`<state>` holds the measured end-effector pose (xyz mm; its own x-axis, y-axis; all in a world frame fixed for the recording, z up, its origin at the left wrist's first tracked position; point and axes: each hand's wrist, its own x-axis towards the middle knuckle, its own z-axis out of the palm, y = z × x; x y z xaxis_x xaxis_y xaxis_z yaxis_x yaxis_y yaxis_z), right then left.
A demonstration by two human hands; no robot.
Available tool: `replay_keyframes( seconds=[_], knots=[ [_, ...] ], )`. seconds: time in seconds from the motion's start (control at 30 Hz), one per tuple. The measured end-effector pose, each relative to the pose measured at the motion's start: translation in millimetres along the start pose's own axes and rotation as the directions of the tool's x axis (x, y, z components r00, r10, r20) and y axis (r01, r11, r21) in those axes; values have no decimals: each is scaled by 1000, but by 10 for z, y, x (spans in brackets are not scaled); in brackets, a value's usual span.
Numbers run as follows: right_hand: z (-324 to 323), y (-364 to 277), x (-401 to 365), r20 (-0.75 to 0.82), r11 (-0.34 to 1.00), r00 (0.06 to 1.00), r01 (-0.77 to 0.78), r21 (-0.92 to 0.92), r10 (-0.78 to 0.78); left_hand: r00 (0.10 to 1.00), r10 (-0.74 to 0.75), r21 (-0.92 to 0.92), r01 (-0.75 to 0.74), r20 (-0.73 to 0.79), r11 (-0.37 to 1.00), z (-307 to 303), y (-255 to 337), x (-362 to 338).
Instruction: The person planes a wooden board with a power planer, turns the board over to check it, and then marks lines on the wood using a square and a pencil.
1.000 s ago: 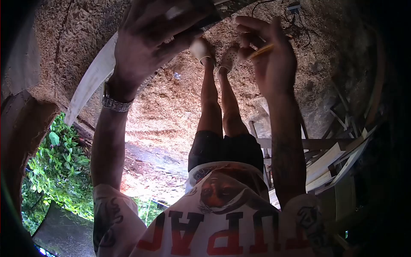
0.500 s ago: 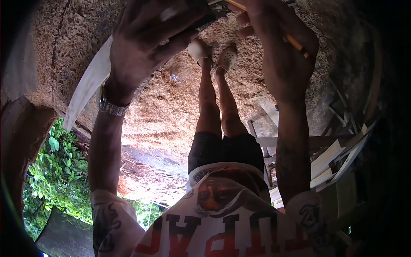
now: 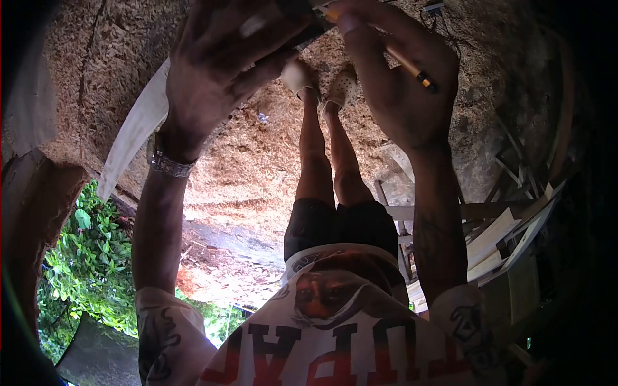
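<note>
My left hand (image 3: pixel 225 71), with a metal watch on its wrist, is at the upper left, its fingers around a dark object (image 3: pixel 312 32) that is partly hidden and cut off by the top edge. My right hand (image 3: pixel 412 83) is at the upper right, pinching a yellow-orange pencil (image 3: pixel 407 63). The pencil slants up to the left, and its front end is close to the dark object beside my left fingers. Its dark back end lies over my right palm.
Wood shavings (image 3: pixel 244 161) cover the ground around my feet in pale clogs (image 3: pixel 341 87). A curved pale board (image 3: pixel 132 132) lies at the left, near a brown wooden piece (image 3: pixel 38 199). Wooden strips (image 3: pixel 496 238) are stacked at the right. Green plants (image 3: pixel 84 257) show at lower left.
My right hand has shifted left, toward my left hand, carrying the pencil with it. The pencil's back end has moved left. My left hand has barely moved.
</note>
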<state>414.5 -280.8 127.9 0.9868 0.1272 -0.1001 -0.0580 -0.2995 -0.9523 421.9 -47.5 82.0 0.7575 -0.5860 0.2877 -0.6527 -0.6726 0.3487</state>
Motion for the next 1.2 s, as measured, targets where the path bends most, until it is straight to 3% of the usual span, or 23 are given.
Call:
replay_keyframes(
  seconds=[0.07,0.17,0.33,0.43,0.47,0.57,0.6,0.8,1.0,1.1,1.2],
  knots=[
    [39,219,3,-7,993,995,99,-57,-100,1000,14,14,-13,-6,1000,21,-19,-6],
    [75,251,3,3,991,993,120,-54,-120,1000,3,0,-3,-19,1000,2,14,22],
    [-42,136,-9,109,987,992,76,-144,-60,1000,0,-21,0,-25,1000,5,27,31],
    [-90,195,7,66,977,984,173,-125,-166,1000,-28,2,28,-2,1000,-54,75,53],
    [-39,233,6,21,986,987,163,-46,-162,1000,-22,-25,21,-22,999,-54,76,66],
    [29,345,-20,-4,979,980,196,-59,-197,1000,-13,-40,12,-23,999,-34,46,46],
    [80,382,-5,-46,989,990,139,55,-136,1000,-15,-2,15,16,1000,-16,19,-11],
    [-108,162,58,159,982,983,114,-152,-90,999,-21,-27,22,28,999,-25,19,-14],
    [-151,67,65,56,998,998,-30,-55,33,1000,-25,-38,26,15,999,19,2,-69],
    [-109,151,73,44,1000,999,5,30,-7,1000,-6,-26,6,-15,1000,-25,53,33],
    [-79,100,42,48,1000,999,4,2,-4,999,33,-6,-33,-30,999,10,20,22]
  ],
)
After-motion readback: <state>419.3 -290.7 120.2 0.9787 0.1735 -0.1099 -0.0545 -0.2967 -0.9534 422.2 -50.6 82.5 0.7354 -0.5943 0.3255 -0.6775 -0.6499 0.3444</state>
